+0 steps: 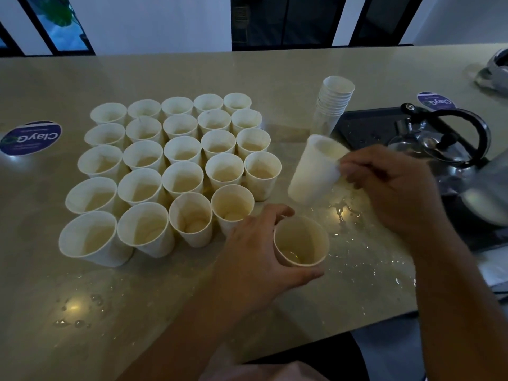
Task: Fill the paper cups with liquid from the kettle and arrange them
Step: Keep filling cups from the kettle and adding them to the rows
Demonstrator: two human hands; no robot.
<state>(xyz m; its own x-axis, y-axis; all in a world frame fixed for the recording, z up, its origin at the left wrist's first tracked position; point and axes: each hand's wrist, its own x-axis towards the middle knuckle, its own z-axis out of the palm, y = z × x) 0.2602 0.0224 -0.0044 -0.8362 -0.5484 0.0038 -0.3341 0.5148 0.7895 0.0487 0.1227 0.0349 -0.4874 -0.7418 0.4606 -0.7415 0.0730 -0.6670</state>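
Paper cup (301, 241) with liquid sits near the countertop's (165, 312) front edge, the left hand (255, 251) curled around it. The right hand (393, 188) pinches a tilted empty cup's (313, 171) rim beside the kettle (450, 141).

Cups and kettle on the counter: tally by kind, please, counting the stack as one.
Cups in the block: 24
Held cups: 2, left-hand cup and right-hand cup
Cup stack: 1
Kettle: 1
Total: 28
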